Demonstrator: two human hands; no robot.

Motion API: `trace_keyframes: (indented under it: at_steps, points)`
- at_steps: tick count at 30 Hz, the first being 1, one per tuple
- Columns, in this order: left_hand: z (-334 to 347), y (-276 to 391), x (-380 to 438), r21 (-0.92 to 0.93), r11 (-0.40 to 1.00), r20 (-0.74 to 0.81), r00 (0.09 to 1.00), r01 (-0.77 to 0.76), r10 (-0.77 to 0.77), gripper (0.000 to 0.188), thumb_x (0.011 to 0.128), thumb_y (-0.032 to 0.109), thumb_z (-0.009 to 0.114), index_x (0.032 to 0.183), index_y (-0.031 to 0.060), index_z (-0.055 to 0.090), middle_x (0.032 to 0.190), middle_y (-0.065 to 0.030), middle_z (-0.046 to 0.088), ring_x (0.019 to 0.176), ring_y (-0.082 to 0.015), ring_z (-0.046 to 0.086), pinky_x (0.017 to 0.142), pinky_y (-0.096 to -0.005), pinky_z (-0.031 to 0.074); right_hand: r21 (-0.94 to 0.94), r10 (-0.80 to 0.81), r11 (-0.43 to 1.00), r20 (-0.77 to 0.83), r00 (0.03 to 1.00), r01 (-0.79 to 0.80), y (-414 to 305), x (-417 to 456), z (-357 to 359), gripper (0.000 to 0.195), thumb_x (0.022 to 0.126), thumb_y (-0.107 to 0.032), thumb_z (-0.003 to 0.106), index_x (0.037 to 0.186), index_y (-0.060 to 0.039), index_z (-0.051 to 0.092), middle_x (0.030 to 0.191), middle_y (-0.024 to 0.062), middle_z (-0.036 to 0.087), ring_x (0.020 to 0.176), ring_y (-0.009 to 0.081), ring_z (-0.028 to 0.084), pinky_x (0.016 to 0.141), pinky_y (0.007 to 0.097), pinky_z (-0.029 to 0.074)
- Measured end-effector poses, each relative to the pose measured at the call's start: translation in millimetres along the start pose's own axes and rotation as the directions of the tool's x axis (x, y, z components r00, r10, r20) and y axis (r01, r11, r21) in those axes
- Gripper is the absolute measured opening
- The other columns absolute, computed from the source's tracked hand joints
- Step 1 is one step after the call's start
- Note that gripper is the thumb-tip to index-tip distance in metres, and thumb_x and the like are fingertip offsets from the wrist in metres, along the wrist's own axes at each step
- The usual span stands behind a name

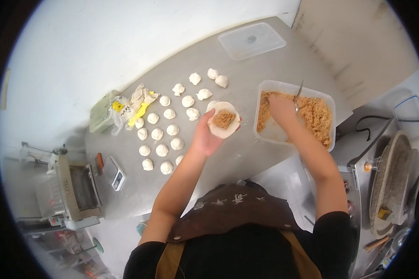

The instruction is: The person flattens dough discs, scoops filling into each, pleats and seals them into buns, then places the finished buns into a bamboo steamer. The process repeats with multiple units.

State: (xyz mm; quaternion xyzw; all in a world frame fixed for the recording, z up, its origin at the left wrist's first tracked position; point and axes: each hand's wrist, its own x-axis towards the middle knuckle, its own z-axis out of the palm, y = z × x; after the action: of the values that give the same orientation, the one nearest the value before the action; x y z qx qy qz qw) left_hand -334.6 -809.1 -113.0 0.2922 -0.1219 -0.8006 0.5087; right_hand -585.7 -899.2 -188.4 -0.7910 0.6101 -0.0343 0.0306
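Observation:
A round dough wrapper (pixel 219 132) lies on my left hand (pixel 208 138), its thumb at the rim, with a mound of orange-brown filling (pixel 224 119) at its middle. My right hand (pixel 280 108) reaches into a clear plastic tub (pixel 259 115) of crumbly filling (pixel 312 122); its fingertips are in the filling at the tub's far left corner, and what they hold cannot be made out. A metal utensil (pixel 300 90) stands in the tub just right of that hand. Several filled dough balls (pixel 157 134) sit in uneven rows on the steel table, left of my left hand.
A clear lid (pixel 252 40) lies at the table's far side. Crumpled plastic bags (pixel 124 110) and a lidded green container (pixel 102 112) are at the left, above a digital scale (pixel 114 173). A dough machine (pixel 76 191) stands at the left edge, a round griddle (pixel 387 185) at the right.

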Motion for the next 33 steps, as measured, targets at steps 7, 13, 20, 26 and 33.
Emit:
trace_keyframes:
  at_steps: [7, 13, 20, 26, 33]
  points:
    - [-17.3, 9.9, -33.8, 0.184, 0.981, -0.057, 0.996, -0.061, 0.073, 0.045, 0.093, 0.026, 0.056, 0.129, 0.0013, 0.045, 0.121, -0.0154, 0.058, 0.111, -0.0279, 0.059, 0.092, -0.0379, 0.050, -0.024, 0.069, 0.997, 0.003, 0.998, -0.069, -15.0, 7.0, 11.3, 0.015, 0.089, -0.015, 0.054, 0.098, -0.0061, 0.062, 0.107, 0.0118, 0.063, 0.092, 0.0313, 0.065, 0.079, 0.0434, 0.051]
    - [-2.8, 20.7, -55.9, 0.149, 0.986, 0.007, 0.997, -0.078, 0.078, 0.053, 0.093, 0.033, 0.053, 0.135, 0.0023, 0.040, 0.123, -0.0161, 0.057, 0.116, -0.0316, 0.056, 0.098, -0.0428, 0.046, 0.452, -0.105, 0.807, -0.523, 0.846, 0.380, -67.1, -63.2, -54.1, 0.026, 0.087, -0.012, 0.060, 0.113, -0.0096, 0.065, 0.117, 0.0101, 0.055, 0.112, 0.0290, 0.050, 0.095, 0.0421, 0.040]
    - [-1.5, 32.7, -85.4, -0.073, 0.997, 0.265, 0.964, 0.006, 0.014, 0.052, 0.097, 0.037, 0.042, 0.139, 0.0073, 0.039, 0.139, -0.0106, 0.048, 0.128, -0.0259, 0.046, 0.106, -0.0427, 0.038, 0.644, 0.052, 0.673, -0.532, 0.845, 0.365, -160.7, -136.4, -86.5, 0.052, 0.074, 0.005, 0.052, 0.122, -0.0098, 0.064, 0.134, 0.0133, 0.049, 0.125, 0.0323, 0.043, 0.104, 0.0421, 0.034]
    - [-18.3, 57.9, -120.0, 0.093, 0.994, 0.219, 0.975, -0.054, 0.032, 0.053, 0.096, 0.028, 0.046, 0.140, 0.0022, 0.034, 0.133, -0.0165, 0.049, 0.124, -0.0347, 0.049, 0.106, -0.0463, 0.040, 0.719, 0.184, 0.623, -0.517, 0.836, 0.308, -221.8, -163.8, -100.2, 0.049, 0.072, 0.003, 0.054, 0.118, -0.0086, 0.065, 0.135, 0.0137, 0.049, 0.122, 0.0335, 0.043, 0.105, 0.0434, 0.033]
    - [-77.5, 79.4, -155.5, 0.259, 0.964, 0.276, 0.961, -0.065, -0.010, 0.044, 0.089, 0.008, 0.059, 0.130, -0.0019, 0.045, 0.121, -0.0186, 0.058, 0.117, -0.0330, 0.056, 0.098, -0.0441, 0.048, 0.834, 0.454, 0.540, -0.401, 0.795, 0.112, -235.0, -176.0, -59.6, 0.037, 0.078, 0.003, 0.055, 0.111, -0.0071, 0.068, 0.123, 0.0114, 0.057, 0.110, 0.0256, 0.055, 0.091, 0.0337, 0.045]
